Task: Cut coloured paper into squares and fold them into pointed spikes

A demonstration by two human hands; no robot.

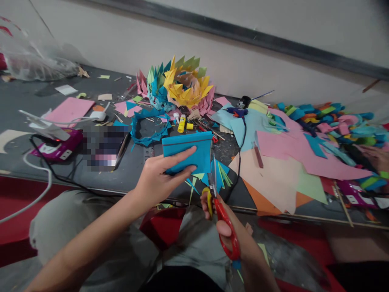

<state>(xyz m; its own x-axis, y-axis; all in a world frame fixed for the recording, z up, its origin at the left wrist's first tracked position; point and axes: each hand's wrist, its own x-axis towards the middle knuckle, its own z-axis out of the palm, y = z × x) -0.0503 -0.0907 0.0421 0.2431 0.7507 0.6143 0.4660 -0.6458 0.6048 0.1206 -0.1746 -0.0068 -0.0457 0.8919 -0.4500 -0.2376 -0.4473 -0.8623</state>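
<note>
My left hand (161,172) grips a folded piece of blue paper (190,148) between thumb and fingers, above the table's front edge. A dark line runs across the paper near its top. My right hand (223,221) is closed on scissors (228,239) with one red and one yellow handle. Their blades point up, slightly parted, close to the paper's right lower edge; whether they touch it I cannot tell. Beneath lie blue and green paper scraps (223,176). Behind the paper stand a yellow glue stick (181,124) and a ring of folded blue paper (150,140).
Folded-paper rings in several colours (185,87) are piled by the wall. A glue gun (237,111) trails a black cable. Coloured paper sheets (273,174) and a heap of strips (340,121) cover the right side. At left are a purple power strip (57,146) and pink paper (71,108).
</note>
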